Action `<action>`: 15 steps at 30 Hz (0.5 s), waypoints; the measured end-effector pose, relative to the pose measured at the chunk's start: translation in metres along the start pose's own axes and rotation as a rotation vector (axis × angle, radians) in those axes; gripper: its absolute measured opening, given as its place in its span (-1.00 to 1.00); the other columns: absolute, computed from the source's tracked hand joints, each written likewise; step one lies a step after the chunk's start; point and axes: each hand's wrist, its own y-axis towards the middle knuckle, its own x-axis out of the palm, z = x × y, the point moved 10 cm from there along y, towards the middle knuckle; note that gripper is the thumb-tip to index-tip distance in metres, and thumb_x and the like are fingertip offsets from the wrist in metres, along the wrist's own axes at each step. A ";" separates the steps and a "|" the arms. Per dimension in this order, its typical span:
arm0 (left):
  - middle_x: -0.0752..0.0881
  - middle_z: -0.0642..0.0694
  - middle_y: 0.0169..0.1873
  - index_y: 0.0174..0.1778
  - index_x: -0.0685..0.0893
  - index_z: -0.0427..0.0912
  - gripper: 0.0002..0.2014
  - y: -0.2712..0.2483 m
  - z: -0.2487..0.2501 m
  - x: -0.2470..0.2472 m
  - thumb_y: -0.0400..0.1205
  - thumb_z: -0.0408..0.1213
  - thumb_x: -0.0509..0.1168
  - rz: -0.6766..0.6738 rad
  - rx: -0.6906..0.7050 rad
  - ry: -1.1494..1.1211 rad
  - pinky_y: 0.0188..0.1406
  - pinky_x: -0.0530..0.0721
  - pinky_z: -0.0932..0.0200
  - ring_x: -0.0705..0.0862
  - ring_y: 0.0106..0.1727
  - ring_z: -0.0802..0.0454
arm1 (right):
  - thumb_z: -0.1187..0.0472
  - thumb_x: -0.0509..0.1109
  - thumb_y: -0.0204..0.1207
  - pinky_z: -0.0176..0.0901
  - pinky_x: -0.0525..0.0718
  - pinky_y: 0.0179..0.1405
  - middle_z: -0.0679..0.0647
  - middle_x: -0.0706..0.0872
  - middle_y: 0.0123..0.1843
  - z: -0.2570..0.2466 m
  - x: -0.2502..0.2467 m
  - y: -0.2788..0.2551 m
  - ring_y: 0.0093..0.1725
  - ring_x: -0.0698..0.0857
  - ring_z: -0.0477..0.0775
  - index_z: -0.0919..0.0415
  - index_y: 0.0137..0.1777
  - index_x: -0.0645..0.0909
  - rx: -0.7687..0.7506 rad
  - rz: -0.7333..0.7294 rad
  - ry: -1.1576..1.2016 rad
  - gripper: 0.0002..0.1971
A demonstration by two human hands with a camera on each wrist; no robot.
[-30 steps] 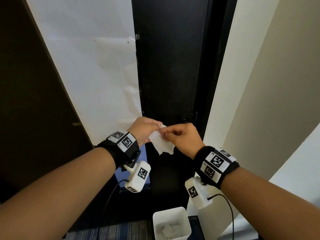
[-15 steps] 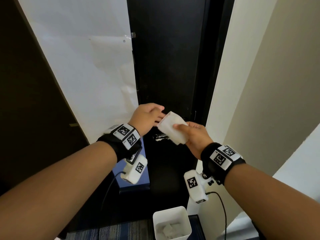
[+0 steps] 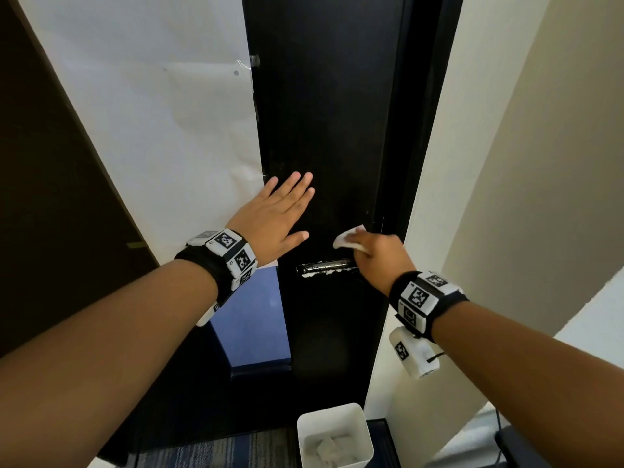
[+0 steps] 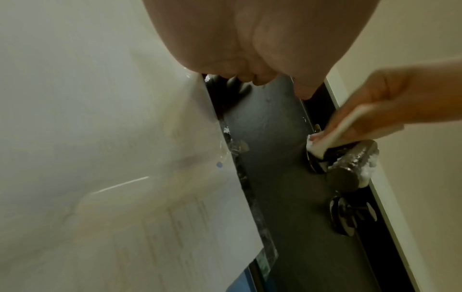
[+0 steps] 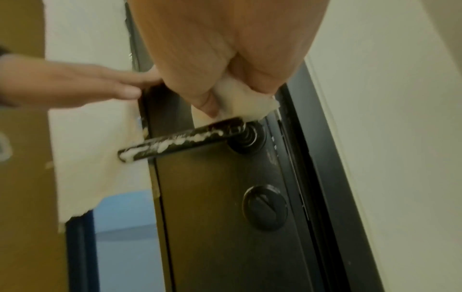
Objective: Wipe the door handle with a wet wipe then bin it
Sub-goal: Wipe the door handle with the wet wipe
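A black lever door handle (image 3: 324,267) (image 5: 180,139) (image 4: 355,158), streaked with white residue, sticks out from the dark door (image 3: 324,113). My right hand (image 3: 378,255) grips a folded white wet wipe (image 3: 347,239) (image 5: 240,98) (image 4: 335,134) and holds it against the handle's pivot end. My left hand (image 3: 280,211) lies flat with straight fingers on the door, up and left of the handle; the right wrist view shows its fingers (image 5: 110,83). On the floor below stands a white bin (image 3: 334,434) with crumpled wipes inside.
A round thumb-turn lock (image 5: 265,206) sits under the handle. White paper (image 3: 152,113) covers the panel left of the door, with a blue patch (image 3: 253,319) below it. A cream wall (image 3: 523,163) flanks the door frame on the right. Striped carpet (image 3: 219,450) lies beside the bin.
Both hands held the wipe between them before. The left hand let go and moved up flat onto the door. The right hand carried the wipe down onto the handle's pivot end.
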 end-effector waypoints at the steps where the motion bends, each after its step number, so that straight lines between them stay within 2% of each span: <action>1: -0.21 -0.13 0.68 0.66 -0.12 -0.18 -0.30 0.001 -0.001 0.001 0.69 0.13 -0.12 0.004 -0.003 0.001 0.67 -0.14 -0.08 -0.24 0.68 -0.04 | 0.25 0.16 0.59 -0.44 0.45 0.41 -0.08 0.66 0.37 0.000 0.016 -0.003 0.35 0.65 -0.06 -0.10 0.29 0.68 -0.020 -0.087 -0.082 -0.60; 2: -0.20 -0.13 0.68 0.66 -0.11 -0.18 -0.30 0.001 -0.001 0.001 0.69 0.13 -0.12 0.009 -0.003 0.001 0.67 -0.14 -0.08 -0.23 0.68 -0.04 | 0.13 0.11 0.60 -0.20 0.43 0.52 -0.02 0.59 0.47 0.001 0.029 -0.005 0.48 0.55 0.04 -0.15 0.34 0.62 -0.041 -0.151 -0.152 -0.60; 3: -0.20 -0.13 0.68 0.66 -0.11 -0.18 -0.31 0.001 -0.001 0.001 0.69 0.13 -0.12 0.012 -0.002 0.001 0.67 -0.15 -0.08 -0.23 0.68 -0.04 | 0.06 0.06 0.61 -0.06 0.40 0.57 0.05 0.57 0.50 0.000 0.036 -0.007 0.52 0.50 0.11 -0.15 0.37 0.58 -0.054 -0.186 -0.203 -0.59; 4: -0.19 -0.13 0.68 0.66 -0.10 -0.17 -0.31 0.001 -0.001 0.001 0.69 0.12 -0.13 0.010 -0.002 0.000 0.66 -0.15 -0.07 -0.23 0.68 -0.03 | 0.06 0.06 0.63 -0.02 0.39 0.57 0.09 0.59 0.45 -0.002 0.039 -0.009 0.48 0.52 0.13 -0.10 0.36 0.59 -0.074 -0.195 -0.227 -0.60; 6: -0.20 -0.13 0.68 0.66 -0.11 -0.17 -0.31 0.001 0.000 0.002 0.69 0.12 -0.13 0.002 -0.003 -0.002 0.67 -0.16 -0.07 -0.24 0.68 -0.03 | 0.11 0.06 0.67 0.02 0.50 0.48 0.09 0.70 0.24 -0.010 0.034 -0.010 0.29 0.65 0.12 -0.01 0.29 0.64 -0.086 -0.158 -0.213 -0.64; 8: -0.20 -0.13 0.68 0.66 -0.11 -0.17 -0.31 0.002 -0.001 0.002 0.68 0.13 -0.14 0.004 -0.006 -0.004 0.67 -0.17 -0.07 -0.24 0.68 -0.03 | 0.10 0.05 0.67 0.11 0.67 0.21 0.08 0.75 0.00 -0.012 0.030 -0.009 0.01 0.73 0.12 0.04 0.20 0.64 -0.046 -0.127 -0.198 -0.66; 10: -0.19 -0.13 0.68 0.66 -0.11 -0.17 -0.31 0.002 -0.001 0.002 0.68 0.13 -0.15 0.008 -0.007 -0.005 0.66 -0.17 -0.07 -0.24 0.68 -0.02 | 0.07 0.03 0.66 0.13 0.72 0.04 0.08 0.74 -0.14 -0.016 0.031 -0.008 -0.16 0.74 0.13 0.08 0.15 0.63 -0.014 -0.123 -0.222 -0.66; 12: -0.18 -0.13 0.68 0.66 -0.10 -0.17 -0.31 0.002 -0.001 0.002 0.68 0.13 -0.14 0.011 -0.006 -0.005 0.66 -0.18 -0.07 -0.24 0.68 -0.03 | 0.06 0.02 0.64 0.12 0.72 -0.02 0.12 0.76 -0.15 -0.020 0.034 -0.005 -0.16 0.73 0.18 0.13 0.10 0.63 0.008 -0.110 -0.252 -0.65; 15: -0.19 -0.13 0.68 0.66 -0.10 -0.16 -0.31 0.002 0.000 0.001 0.68 0.11 -0.13 0.007 -0.004 -0.006 0.66 -0.19 -0.06 -0.24 0.68 -0.03 | 0.08 0.05 0.65 -0.04 0.64 -0.22 0.15 0.75 -0.17 -0.022 0.036 0.000 -0.20 0.70 0.18 0.18 0.02 0.63 0.041 -0.096 -0.284 -0.67</action>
